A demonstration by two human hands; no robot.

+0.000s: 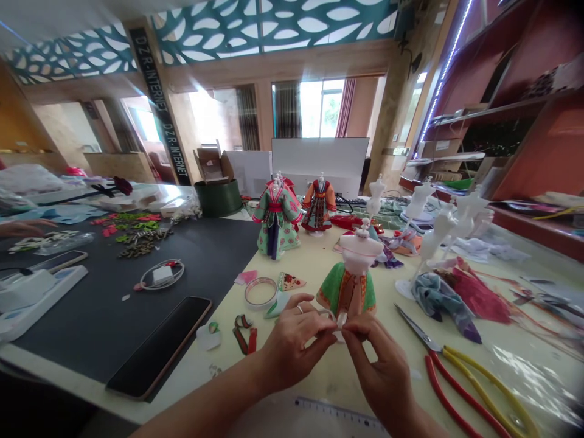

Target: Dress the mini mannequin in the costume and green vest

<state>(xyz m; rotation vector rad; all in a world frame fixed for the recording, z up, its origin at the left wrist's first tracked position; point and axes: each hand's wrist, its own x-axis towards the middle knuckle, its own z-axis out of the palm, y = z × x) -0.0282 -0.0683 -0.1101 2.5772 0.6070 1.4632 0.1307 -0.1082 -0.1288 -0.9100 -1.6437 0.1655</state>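
My left hand (pixel 298 337) and my right hand (pixel 381 359) meet low over the pale table, thumb and forefinger of each pinched. Between the fingertips is a small whitish strip (pixel 341 320), too small to name for sure. A curved pale edge shows behind my left fingers, mostly hidden. Just beyond the hands stands a white mini mannequin (pixel 361 250) wearing a green skirt (pixel 332 286) with an orange-brown front panel. A roll of clear tape (pixel 261 292) lies left of it, beside a patterned fabric scrap (pixel 291 281).
Scissors (pixel 433 347) with red and yellow handles lie open at right, near fabric pieces (pixel 483 292) and bare mannequins (pixel 438 231). Dressed mannequins (pixel 276 225) stand behind. A phone (pixel 159 347), charger (pixel 163 275) and power strip (pixel 41 298) are left. Another person's hand (pixel 27 228) shows far left.
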